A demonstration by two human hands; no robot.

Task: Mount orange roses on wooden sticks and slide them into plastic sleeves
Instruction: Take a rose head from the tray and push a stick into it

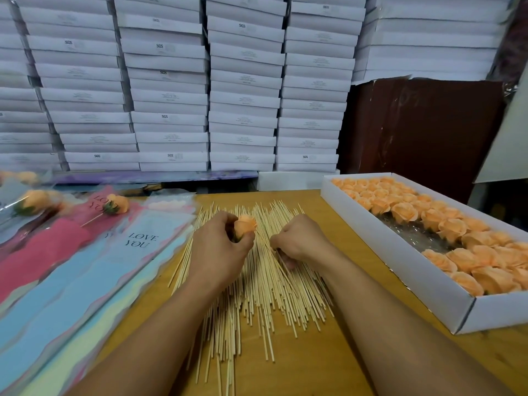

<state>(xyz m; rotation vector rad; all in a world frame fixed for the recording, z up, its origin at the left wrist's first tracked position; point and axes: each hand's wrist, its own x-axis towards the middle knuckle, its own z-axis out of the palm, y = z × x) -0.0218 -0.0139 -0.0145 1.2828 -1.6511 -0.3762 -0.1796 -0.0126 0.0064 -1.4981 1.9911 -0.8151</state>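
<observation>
**Head view: rose held over the stick pile, one stick being picked**

Head view, looking down at a wooden bench (357,352). The left hand (220,250) holds one orange rose (245,225) above a loose pile of wooden sticks (257,295); its fingers (245,238) curl around the base of the bloom, where a little green calyx shows, and the petals stand clear above the grip. The right hand (297,244) rests on the pile just beside the rose, fingers curled tightly; it appears to pinch a single stick (283,261), though the contact itself is hidden under the knuckles. The rose is not yet mounted.

To the right lies an open white box (400,261) filled with more orange roses (457,241). To the left, overlapping plastic sleeves (94,270) printed "LOVE YOU" lie fanned out, with finished roses on sticks (117,205) resting on the far ones. Stacked white cartons (243,81) fill the background.

Handling, as judged: the bloom looks light, soft and easily crushed, so the firm base under the petals is the right place to hold it. The stick is thin, stiff and light, likely to roll or snap if bent; gripping it near the working end should steady it for insertion. The sleeves look flimsy and slippery.
</observation>
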